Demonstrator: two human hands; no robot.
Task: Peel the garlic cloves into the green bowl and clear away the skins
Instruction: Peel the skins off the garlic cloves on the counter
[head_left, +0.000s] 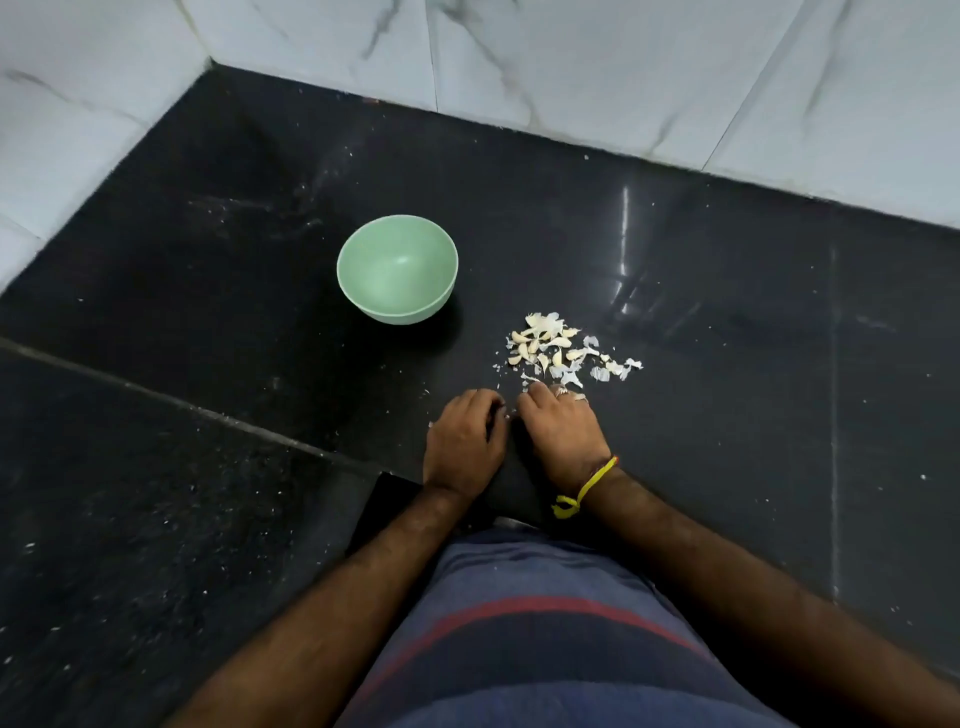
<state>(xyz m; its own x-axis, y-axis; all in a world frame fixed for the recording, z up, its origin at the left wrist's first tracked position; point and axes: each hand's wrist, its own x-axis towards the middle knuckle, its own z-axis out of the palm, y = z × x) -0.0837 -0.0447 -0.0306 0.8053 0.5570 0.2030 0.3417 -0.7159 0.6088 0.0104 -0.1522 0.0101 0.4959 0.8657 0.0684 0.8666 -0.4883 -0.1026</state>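
- The left hand (464, 441) is low and near the middle, its back turned up; its fingers curl down and in, so the tips are hidden; I cannot tell if it holds anything
- The right hand (558, 428) sits just beside it, back up too; its fingers bend down and point away from the body; a ring shows on one finger; what the fingertips do is hidden
- The two hands are very close, almost touching at the knuckles
- Both arms are bare; they come up from the bottom and lean in toward each other
- A yellow thread (584, 491) is tied round the right wrist
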